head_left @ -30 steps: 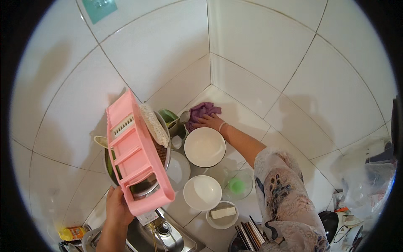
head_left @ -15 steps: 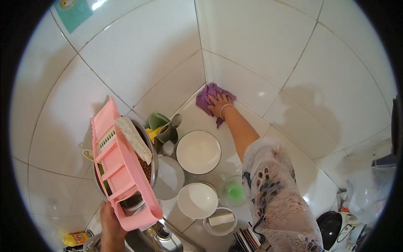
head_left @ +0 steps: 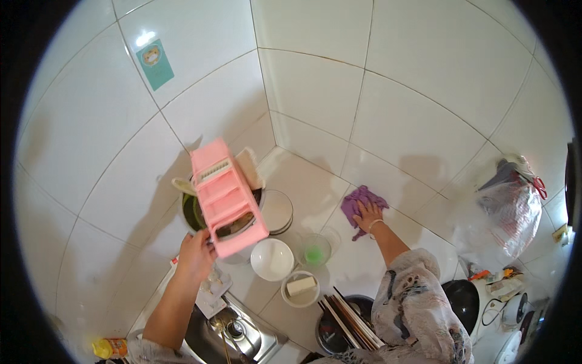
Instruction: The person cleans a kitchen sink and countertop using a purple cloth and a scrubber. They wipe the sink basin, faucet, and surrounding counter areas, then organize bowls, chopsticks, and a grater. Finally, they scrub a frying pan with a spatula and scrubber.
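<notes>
My left hand (head_left: pixel 197 255) is closed at the lower left edge of a pink vegetable slicer (head_left: pixel 225 197), a long frame with cross bars. The slicer is tilted over a metal pot (head_left: pixel 189 218); whether those fingers also touch the pot's rim I cannot tell. A pale textured pad (head_left: pixel 250 168) sticks out behind the slicer. On the white counter near the wall, my right hand (head_left: pixel 371 217) lies spread flat on a crumpled purple cloth (head_left: pixel 357 200).
Stacked white bowls (head_left: pixel 285 212), a white bowl (head_left: pixel 272 259), a glass bowl with something green (head_left: pixel 314 253) and a dish holding a white block (head_left: pixel 302 286) stand between my hands. Chopsticks (head_left: pixel 348 321) lie across a dark pan. A sink (head_left: pixel 248 340) is nearer me; a plastic bag (head_left: pixel 509 218) is right.
The view has shifted. My right hand and the purple cloth have moved from the corner to the right along the wall. My left hand stays at the slicer.
</notes>
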Available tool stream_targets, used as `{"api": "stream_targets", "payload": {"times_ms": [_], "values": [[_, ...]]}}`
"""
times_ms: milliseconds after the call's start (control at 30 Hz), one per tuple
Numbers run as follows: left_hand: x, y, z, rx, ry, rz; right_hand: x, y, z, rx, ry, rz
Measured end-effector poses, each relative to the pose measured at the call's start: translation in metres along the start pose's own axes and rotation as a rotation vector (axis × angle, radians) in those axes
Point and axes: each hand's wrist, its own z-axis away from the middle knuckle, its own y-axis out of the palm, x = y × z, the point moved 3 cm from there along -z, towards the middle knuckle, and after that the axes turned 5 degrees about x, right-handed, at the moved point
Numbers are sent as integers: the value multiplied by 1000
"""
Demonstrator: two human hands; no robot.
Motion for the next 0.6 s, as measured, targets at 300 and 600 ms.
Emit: {"api": "stream_targets", "payload": {"times_ms": [300, 600], "values": [[70, 120, -75, 184, -113, 182, -59, 29, 65, 12, 144, -10], [181, 198, -192, -49, -122, 476, -56, 35, 55, -39, 114, -36]]}}
